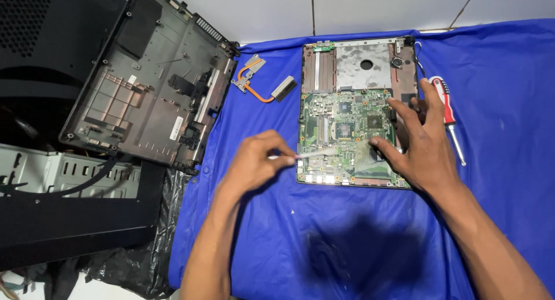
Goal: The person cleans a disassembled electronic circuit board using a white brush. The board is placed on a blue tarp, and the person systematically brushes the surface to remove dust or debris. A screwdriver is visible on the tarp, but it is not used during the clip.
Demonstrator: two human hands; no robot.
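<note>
Head view, looking down on a blue cloth [347,242] spread over the work surface.

Opened laptop chassis with green motherboard [346,132] lies centre-right on the cloth, long axis running near to far. 2 dark chips show mid-board.

Left hand [254,161]: fingers pinched closed around a thin pale stick-like tool [315,154], possibly a swab or small brush; blurred, cannot tell which. Tool's long axis runs left to right, tip out over the near-left part of the board. Board lies just right of this hand.

Right hand [419,141]: fingers spread open, gripping nothing, fingertips pressed on the right side of the board, palm over its near-right edge.

Left hand is the one nearer the board's near-left area; right hand rests directly on it.

Red-handled screwdriver [448,112] just right of the right hand. Copper heat pipe assembly [263,80] far-left of the board. Dark laptop bottom cover [144,74] leans at far left, off the cloth.
</note>
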